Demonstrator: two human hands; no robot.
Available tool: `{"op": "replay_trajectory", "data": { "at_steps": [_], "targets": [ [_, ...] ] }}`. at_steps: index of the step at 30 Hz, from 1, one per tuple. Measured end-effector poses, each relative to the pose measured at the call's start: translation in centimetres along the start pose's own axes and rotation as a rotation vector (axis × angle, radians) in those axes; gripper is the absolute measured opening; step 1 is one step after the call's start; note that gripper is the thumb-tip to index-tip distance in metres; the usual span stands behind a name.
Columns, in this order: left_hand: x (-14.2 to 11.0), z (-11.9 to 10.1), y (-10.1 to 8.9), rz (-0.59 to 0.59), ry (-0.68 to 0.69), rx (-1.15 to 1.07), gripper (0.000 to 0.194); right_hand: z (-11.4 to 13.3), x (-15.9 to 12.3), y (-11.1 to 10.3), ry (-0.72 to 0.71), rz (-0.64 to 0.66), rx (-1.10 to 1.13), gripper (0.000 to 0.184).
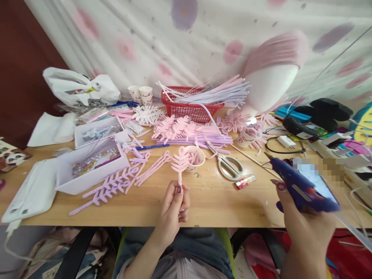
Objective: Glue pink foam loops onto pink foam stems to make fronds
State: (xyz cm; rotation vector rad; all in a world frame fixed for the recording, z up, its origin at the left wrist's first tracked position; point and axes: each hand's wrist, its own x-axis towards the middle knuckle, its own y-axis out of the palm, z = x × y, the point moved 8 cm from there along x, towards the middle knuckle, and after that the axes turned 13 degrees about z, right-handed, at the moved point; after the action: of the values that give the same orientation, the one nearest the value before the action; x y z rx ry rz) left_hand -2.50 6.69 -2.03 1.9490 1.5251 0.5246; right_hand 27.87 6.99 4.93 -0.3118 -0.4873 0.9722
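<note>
Between the thumb and fingers of my left hand (174, 205) stands a pink pipe-cleaner leaf (180, 162), upright by its twisted stem. My right hand (303, 226) grips a blue hot glue gun (295, 184), its nozzle pointing up and left. A paper cup (199, 162) holding pink pieces sits just behind the leaf. Left of it lie pink twisted stems (154, 168) and lilac pipe-cleaner leaves (112, 184). Scissors (229, 167) and a red-and-clear lighter (244, 182) rest between my hands. Beyond the glue gun a phone with a lit screen (322, 182) is partly hidden.
A red basket (192, 110) of pipe cleaners stands at the back, with pink leaves (176, 128) in front. White boxes (91, 170) of beads are on the left. A white mannequin head (271, 85), a power strip (348, 170) and cables are on the right.
</note>
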Motion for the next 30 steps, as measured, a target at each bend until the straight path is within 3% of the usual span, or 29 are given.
{"op": "replay_trajectory", "data": {
  "at_steps": [3,8,10,16,30],
  "targets": [
    [0.1,0.0,0.1,0.009,-0.012,-0.011,0.039,1.4,-2.9,1.5,-0.053,0.088,0.238,0.026],
    [-0.2,0.0,0.1,-0.024,-0.075,-0.045,0.042,6.2,-5.9,7.3,-0.416,0.583,0.250,0.029],
    [-0.4,-0.2,0.2,-0.040,-0.077,-0.048,0.043,8.0,-6.6,9.0,-0.535,0.697,0.224,0.035],
    [-0.5,-0.2,0.2,-0.079,-0.105,-0.015,0.046,10.7,-7.0,10.4,-0.668,0.671,0.095,0.035],
    [-0.5,0.0,0.2,-0.034,-0.107,0.016,0.043,10.1,-7.1,11.1,-0.625,0.710,0.091,0.031]
  ]
}}
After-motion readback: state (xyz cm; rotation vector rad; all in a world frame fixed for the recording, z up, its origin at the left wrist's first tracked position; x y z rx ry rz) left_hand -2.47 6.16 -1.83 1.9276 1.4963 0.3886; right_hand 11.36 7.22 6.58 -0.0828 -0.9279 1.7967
